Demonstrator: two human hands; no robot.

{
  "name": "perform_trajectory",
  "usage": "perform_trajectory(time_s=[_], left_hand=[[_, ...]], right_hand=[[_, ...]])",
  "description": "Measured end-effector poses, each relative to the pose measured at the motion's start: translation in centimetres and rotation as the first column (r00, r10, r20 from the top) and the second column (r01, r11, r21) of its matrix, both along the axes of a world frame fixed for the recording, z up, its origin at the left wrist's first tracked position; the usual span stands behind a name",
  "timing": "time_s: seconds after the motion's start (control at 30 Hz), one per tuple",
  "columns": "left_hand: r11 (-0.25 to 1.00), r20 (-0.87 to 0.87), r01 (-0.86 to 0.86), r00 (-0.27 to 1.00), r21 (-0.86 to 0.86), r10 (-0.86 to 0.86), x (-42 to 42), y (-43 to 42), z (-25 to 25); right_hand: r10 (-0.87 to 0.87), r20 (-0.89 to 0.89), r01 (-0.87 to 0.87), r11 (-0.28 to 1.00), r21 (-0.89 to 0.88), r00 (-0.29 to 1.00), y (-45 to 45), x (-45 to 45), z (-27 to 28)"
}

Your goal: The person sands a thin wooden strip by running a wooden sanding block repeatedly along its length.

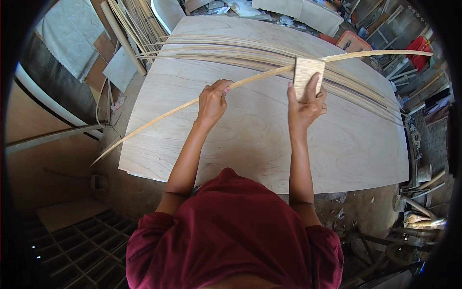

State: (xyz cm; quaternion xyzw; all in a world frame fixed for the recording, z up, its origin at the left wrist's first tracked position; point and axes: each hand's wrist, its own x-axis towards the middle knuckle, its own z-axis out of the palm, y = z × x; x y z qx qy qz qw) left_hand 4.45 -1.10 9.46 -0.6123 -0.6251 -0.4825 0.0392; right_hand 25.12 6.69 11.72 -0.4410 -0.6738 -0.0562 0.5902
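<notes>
A long, thin wooden strip (262,75) runs slantwise across the view, raised over the plywood table (240,139). My left hand (212,102) is closed around it left of the middle, and its lower end reaches past the table's left edge. In my right hand (308,108) is a flat, pale wooden block (306,72), gripped between thumb and fingers. The block's upper part lies against the strip and covers a short piece of it. Whatever is on the block's far face is hidden from me.
Several loose wooden strips (231,50) lie along the far half of the table. More strips (134,24) lean at the back left beside a pole (122,38). An orange chair back (353,41) stands beyond the table, with clutter along the right.
</notes>
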Motion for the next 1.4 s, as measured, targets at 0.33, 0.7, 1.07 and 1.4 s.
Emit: perform_trajectory(time_s=[0.33, 0.7, 1.07, 1.4], left_hand=[[1.0, 0.058, 0.015, 0.998, 0.013, -0.015, 0.0, 0.5, -0.4], [1.0, -0.027, -0.005, 1.0, 0.025, 0.006, 0.5, 0.9, -0.2], [0.991, -0.002, -0.021, 1.0, 0.134, 0.022, 0.9, 1.1, -0.4], [0.997, 0.068, 0.024, 0.997, 0.074, -0.029, 1.2, 1.2, -1.2]], right_hand=[[0.056, 0.326, -0.073, 0.996, 0.042, 0.944, -2.6, -2.4, -2.1], [0.086, 0.339, -0.07, 0.996, -0.06, 0.937, -4.1, -3.9, -2.8], [-0.025, 0.168, 0.03, 0.999, -0.022, 0.985, -2.7, -2.4, -0.8], [-0.09, 0.242, 0.099, 0.995, -0.025, 0.966, -2.0, -1.3, -0.4]])
